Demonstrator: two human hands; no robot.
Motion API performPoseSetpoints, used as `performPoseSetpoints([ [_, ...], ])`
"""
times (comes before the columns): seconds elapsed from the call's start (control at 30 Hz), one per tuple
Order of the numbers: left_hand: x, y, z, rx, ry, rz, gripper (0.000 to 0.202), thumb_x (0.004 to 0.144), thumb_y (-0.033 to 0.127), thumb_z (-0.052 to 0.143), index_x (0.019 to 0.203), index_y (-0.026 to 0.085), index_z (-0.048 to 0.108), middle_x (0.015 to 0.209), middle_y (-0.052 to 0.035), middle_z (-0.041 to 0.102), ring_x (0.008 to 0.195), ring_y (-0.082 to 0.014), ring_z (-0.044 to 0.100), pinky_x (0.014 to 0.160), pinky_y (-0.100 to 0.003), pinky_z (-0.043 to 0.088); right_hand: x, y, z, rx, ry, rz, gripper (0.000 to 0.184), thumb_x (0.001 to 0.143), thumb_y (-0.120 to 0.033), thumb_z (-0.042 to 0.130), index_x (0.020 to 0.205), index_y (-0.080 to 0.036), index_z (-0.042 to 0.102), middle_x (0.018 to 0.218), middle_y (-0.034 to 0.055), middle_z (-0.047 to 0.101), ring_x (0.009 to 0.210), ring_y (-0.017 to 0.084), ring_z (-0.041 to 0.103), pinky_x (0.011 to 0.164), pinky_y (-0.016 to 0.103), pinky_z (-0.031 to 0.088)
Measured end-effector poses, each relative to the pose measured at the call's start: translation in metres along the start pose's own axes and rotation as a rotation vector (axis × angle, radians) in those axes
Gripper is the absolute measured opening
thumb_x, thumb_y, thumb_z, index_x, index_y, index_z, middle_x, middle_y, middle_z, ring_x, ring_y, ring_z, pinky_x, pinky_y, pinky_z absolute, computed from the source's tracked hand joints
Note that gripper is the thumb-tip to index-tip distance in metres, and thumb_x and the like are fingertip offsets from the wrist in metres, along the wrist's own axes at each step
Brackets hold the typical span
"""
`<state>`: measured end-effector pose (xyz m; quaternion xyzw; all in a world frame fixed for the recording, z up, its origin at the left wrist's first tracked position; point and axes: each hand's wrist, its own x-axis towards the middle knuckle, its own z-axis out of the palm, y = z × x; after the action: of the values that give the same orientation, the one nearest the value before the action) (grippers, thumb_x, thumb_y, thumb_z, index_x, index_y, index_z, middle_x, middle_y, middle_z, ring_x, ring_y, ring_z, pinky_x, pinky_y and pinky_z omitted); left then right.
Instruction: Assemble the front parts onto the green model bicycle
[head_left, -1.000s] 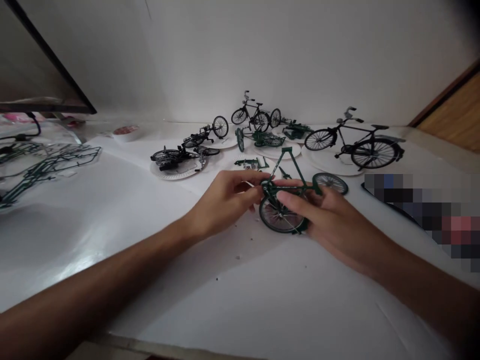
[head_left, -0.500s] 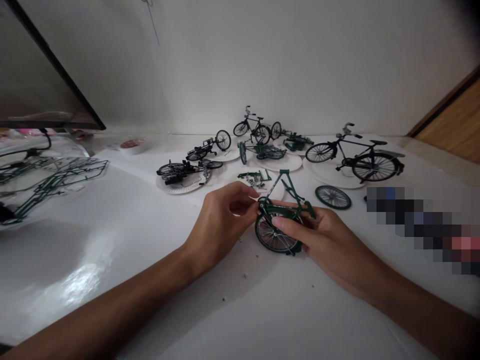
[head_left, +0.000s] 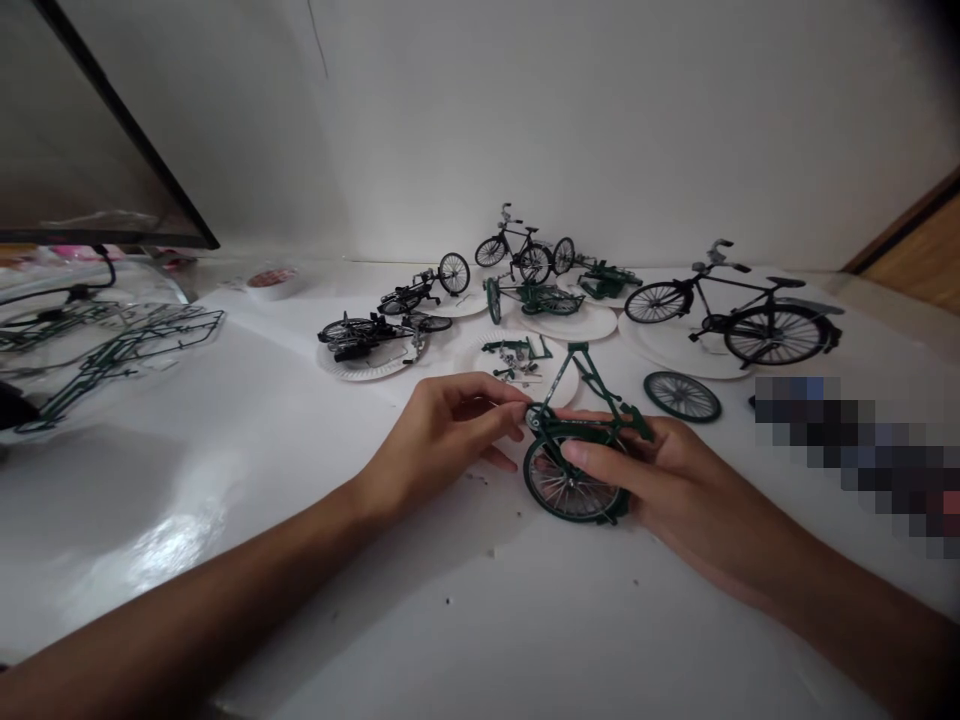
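Note:
A green model bicycle (head_left: 583, 434), partly built, is held tilted above the white table. It has a frame and one spoked wheel (head_left: 570, 500) with a dark tyre. My right hand (head_left: 667, 475) grips it from the right, thumb across the wheel and chain guard, the other fingers behind it. At its left end, my left hand (head_left: 431, 435) has thumb and index finger closed at the small chainring (head_left: 535, 416), with the lower fingers loose. Anything tiny between those fingertips cannot be made out. A loose wheel (head_left: 682, 396) lies on the table behind my right hand.
Behind my hands, a paper plate (head_left: 480, 350) holds small green and silver parts. Black model bicycles (head_left: 772, 320) and green ones stand or lie on more plates. Green part frames (head_left: 127, 350) lie at left near a monitor (head_left: 90, 130). A small bowl (head_left: 271, 283) sits behind.
The fingers of my left hand have spread slightly at the chainring. The model bicycle and both hands appear a little further right and lower, as the view has shifted.

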<state>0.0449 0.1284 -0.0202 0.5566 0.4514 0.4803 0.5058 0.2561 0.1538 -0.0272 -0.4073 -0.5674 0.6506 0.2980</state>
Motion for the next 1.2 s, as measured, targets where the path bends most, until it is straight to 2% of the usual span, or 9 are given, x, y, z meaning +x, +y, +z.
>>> performPoseSetpoints([
  [0.1, 0.001, 0.001, 0.003, -0.077, -0.048, -0.005, 0.023, 0.09, 0.034, 0.066, 0.09, 0.012, 0.071, 0.087, -0.0059, 0.068, 0.076, -0.0129, 0.064, 0.064, -0.022, 0.059, -0.003, -0.001, 0.003, 0.016, -0.031, -0.012, 0.039, 0.084, -0.037, 0.075, 0.122, -0.031, 0.07, 0.11, 0.0033, 0.075, 0.107, 0.023, 0.069, 0.092, 0.035, 0.054],
  [0.27, 0.0, 0.008, 0.007, -0.071, -0.02, -0.036, 0.026, 0.092, 0.036, 0.063, 0.087, 0.011, 0.069, 0.081, -0.0046, 0.065, 0.07, -0.0123, 0.062, 0.063, -0.023, 0.057, -0.005, -0.009, 0.008, 0.141, -0.064, 0.037, 0.038, 0.085, -0.034, 0.074, 0.122, -0.029, 0.069, 0.115, 0.0041, 0.074, 0.113, 0.023, 0.066, 0.098, 0.035, 0.052],
  [0.33, -0.001, 0.009, 0.005, -0.058, -0.044, -0.03, 0.027, 0.093, 0.038, 0.061, 0.092, 0.012, 0.07, 0.085, -0.0055, 0.066, 0.075, -0.0139, 0.063, 0.067, -0.025, 0.057, -0.005, -0.012, 0.008, 0.199, -0.08, 0.062, 0.038, 0.085, -0.033, 0.073, 0.122, -0.028, 0.069, 0.117, 0.0053, 0.073, 0.108, 0.023, 0.068, 0.094, 0.035, 0.054],
  [0.47, -0.003, 0.007, -0.003, -0.057, -0.113, -0.052, 0.022, 0.092, 0.032, 0.064, 0.108, 0.016, 0.068, 0.092, -0.0051, 0.067, 0.082, -0.0141, 0.064, 0.077, -0.027, 0.055, -0.004, -0.013, 0.006, 0.248, -0.091, 0.074, 0.034, 0.084, -0.031, 0.074, 0.118, -0.029, 0.072, 0.112, 0.0045, 0.075, 0.102, 0.021, 0.07, 0.087, 0.03, 0.056],
  [0.63, -0.004, 0.004, -0.003, -0.063, -0.151, -0.04, 0.019, 0.094, 0.035, 0.061, 0.1, 0.017, 0.065, 0.092, -0.004, 0.064, 0.083, -0.0128, 0.061, 0.079, -0.026, 0.051, -0.003, -0.007, 0.004, 0.201, -0.104, 0.02, 0.031, 0.087, -0.026, 0.071, 0.118, -0.032, 0.071, 0.108, 0.0007, 0.076, 0.101, 0.017, 0.07, 0.09, 0.028, 0.054],
  [0.83, -0.004, 0.002, 0.001, -0.078, -0.15, -0.054, 0.02, 0.095, 0.037, 0.061, 0.093, 0.017, 0.061, 0.083, -0.0014, 0.06, 0.076, -0.0103, 0.057, 0.072, -0.022, 0.047, -0.005, -0.003, 0.004, 0.094, -0.106, -0.005, 0.033, 0.086, -0.03, 0.072, 0.119, -0.029, 0.07, 0.113, 0.0028, 0.074, 0.106, 0.02, 0.069, 0.093, 0.032, 0.053],
  [1.0, -0.004, 0.002, -0.001, -0.17, -0.167, -0.124, 0.019, 0.093, 0.034, 0.063, 0.088, 0.017, 0.059, 0.081, -0.0006, 0.057, 0.073, -0.0088, 0.054, 0.069, -0.02, 0.045, -0.007, -0.006, 0.004, -0.022, -0.069, 0.001, 0.041, 0.081, -0.039, 0.076, 0.12, -0.028, 0.069, 0.115, 0.0041, 0.073, 0.109, 0.022, 0.068, 0.094, 0.035, 0.054],
  [1.2, -0.004, 0.005, -0.002, -0.293, -0.2, -0.263, 0.011, 0.091, 0.024, 0.062, 0.085, 0.015, 0.059, 0.083, -0.0009, 0.056, 0.069, -0.0084, 0.055, 0.067, -0.022, 0.046, -0.005, -0.011, 0.006, -0.109, -0.055, -0.04, 0.033, 0.082, -0.041, 0.074, 0.113, -0.03, 0.069, 0.108, 0.0018, 0.074, 0.102, 0.022, 0.069, 0.091, 0.036, 0.056],
])
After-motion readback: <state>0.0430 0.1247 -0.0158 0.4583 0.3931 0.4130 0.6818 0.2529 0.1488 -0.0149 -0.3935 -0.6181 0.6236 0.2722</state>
